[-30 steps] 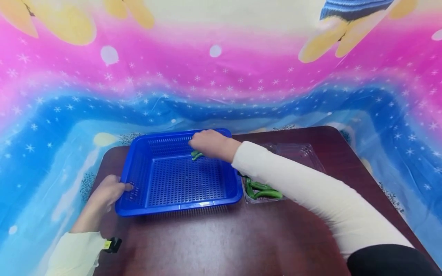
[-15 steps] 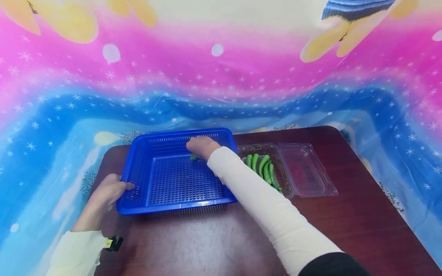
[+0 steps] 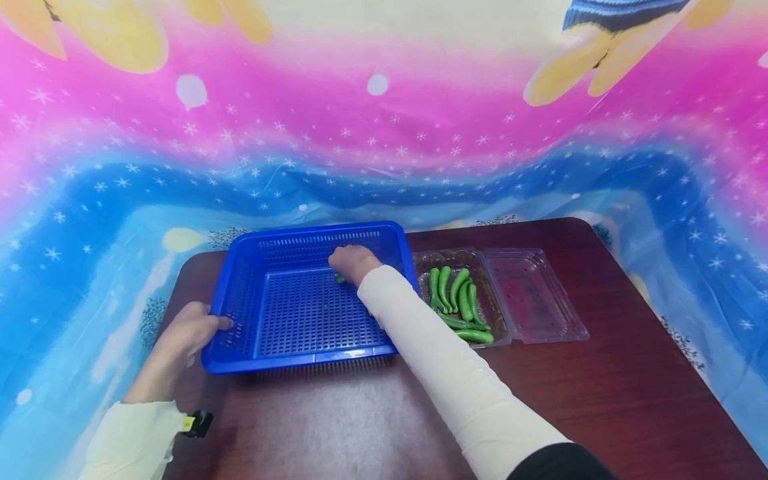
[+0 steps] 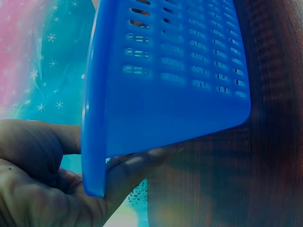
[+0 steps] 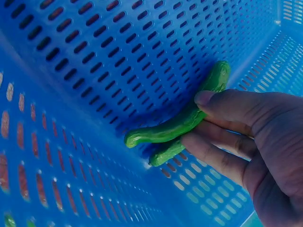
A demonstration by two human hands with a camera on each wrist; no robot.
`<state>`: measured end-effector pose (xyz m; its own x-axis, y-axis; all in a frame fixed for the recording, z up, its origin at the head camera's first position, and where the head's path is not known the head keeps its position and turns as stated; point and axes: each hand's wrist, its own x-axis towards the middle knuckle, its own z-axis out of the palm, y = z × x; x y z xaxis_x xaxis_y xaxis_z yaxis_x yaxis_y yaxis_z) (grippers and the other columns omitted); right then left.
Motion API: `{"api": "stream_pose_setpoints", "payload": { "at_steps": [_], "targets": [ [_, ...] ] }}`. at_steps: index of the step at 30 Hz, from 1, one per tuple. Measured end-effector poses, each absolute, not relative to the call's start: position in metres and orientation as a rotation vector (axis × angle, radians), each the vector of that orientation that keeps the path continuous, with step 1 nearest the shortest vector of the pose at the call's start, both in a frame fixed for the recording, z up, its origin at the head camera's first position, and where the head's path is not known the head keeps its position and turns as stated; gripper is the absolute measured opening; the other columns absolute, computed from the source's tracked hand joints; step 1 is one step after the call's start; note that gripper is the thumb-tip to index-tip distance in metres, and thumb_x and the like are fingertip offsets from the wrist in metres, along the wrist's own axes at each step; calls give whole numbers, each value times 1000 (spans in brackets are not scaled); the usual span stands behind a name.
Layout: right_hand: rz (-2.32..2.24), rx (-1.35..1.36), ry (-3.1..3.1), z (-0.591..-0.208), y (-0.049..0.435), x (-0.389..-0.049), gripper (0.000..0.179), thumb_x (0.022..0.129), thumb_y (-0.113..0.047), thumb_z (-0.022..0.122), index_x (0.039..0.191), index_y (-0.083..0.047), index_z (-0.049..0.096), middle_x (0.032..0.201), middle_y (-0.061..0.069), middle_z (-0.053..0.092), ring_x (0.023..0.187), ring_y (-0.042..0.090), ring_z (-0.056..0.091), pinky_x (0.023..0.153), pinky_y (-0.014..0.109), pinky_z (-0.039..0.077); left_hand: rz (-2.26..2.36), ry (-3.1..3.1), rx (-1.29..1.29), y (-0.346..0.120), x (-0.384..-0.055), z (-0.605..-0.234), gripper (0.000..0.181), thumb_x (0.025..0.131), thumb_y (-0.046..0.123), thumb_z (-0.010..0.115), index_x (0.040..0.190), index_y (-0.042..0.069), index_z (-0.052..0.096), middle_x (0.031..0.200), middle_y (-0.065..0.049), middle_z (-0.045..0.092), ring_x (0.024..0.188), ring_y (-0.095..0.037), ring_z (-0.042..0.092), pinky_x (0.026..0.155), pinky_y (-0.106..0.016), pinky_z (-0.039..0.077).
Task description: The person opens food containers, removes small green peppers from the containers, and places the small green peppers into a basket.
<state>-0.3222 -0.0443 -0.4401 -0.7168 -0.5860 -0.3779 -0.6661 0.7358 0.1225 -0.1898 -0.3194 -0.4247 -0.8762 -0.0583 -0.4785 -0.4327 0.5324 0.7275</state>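
My left hand [image 3: 191, 328] grips the left rim of a blue perforated plastic basket [image 3: 324, 360], thumb over the edge. In the left wrist view, fingers pass under the basket rim [image 4: 93, 118]. My right hand [image 3: 355, 262] is down inside the basket's right half, where only a bit of green shows past it in the head view. In the right wrist view, thumb and fingers pinch a curved green chili pepper [image 5: 163, 132] close over the basket floor. A second green pepper [image 5: 166, 153] lies alongside it, partly hidden by the first pepper and the fingers.
Right of the basket stands an opened clear plastic clamshell box [image 3: 501, 313]; several green peppers [image 3: 462, 293] lie in its tray half. Its lid [image 3: 534, 293] is folded out to the right on the dark wooden table [image 3: 624, 373]. A patterned cloth [image 3: 384, 140] hangs behind.
My right hand has lowered further into the basket with the pepper. Its forearm has swung left, uncovering the clamshell box and its peppers. The left hand keeps its place on the rim.
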Motion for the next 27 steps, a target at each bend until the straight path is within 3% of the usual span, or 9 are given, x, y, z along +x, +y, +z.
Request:
{"api": "stream_pose_setpoints", "payload": {
  "at_steps": [13,27],
  "targets": [
    [422,-978,2658,-445,-42,-321,19,102,-11,62,112,-19,77,111,-1,77,91,11,70,80,28,63,1302,2363,-403,-319,-189,-423,46,103,3,47,133,-31,37,111,-42,65,86,-38,76,76,-53,65],
    [382,-1037,2688,-440,-38,-325,16,102,-13,62,107,-17,77,106,0,78,80,11,66,75,28,62,1293,2365,-398,-317,-188,-424,48,103,4,46,134,-31,35,113,-43,64,87,-39,76,76,-53,64]
  ]
}}
